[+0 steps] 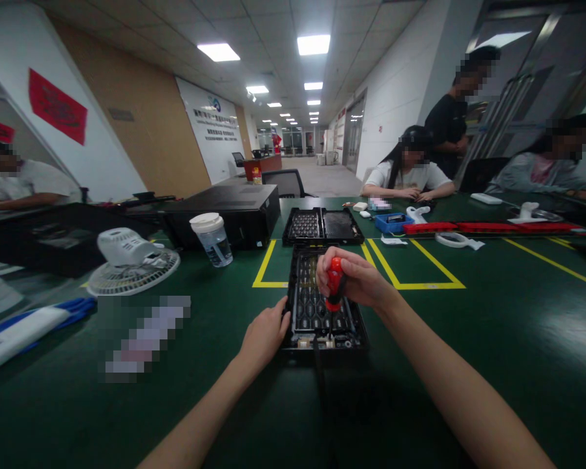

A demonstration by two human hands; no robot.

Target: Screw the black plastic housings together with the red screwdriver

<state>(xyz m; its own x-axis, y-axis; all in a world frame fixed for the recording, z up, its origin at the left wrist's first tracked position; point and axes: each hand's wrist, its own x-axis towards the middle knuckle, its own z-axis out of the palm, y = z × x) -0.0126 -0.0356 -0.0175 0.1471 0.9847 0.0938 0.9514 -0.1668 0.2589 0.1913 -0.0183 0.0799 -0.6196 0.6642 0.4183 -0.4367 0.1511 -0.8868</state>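
A black plastic case (pixel 362 339) with rows of rounded shapes inside lies in front of me on the green table. My right hand (pixel 354 277) is closed around the red-and-black handle of a screwdriver (pixel 335 281). The screwdriver stands nearly upright, its shaft pointing down at small light-coloured parts (pixel 329 341) along the case's near end. Whether the tip touches them is hard to see. My left hand (pixel 265 332) grips the left wall of the case, thumb and fingers at its edge. A dark strip (pixel 318 374) hangs over the near side.
Behind the case lies another black open case (pixel 344 225). To the left are a lidded clear cup (pixel 215 241), a white fan (pixel 127 260) and a large black box (pixel 224 205). A blue tray (pixel 393 223) and red strips (pixel 430 228) lie right. Several people sit or stand around.
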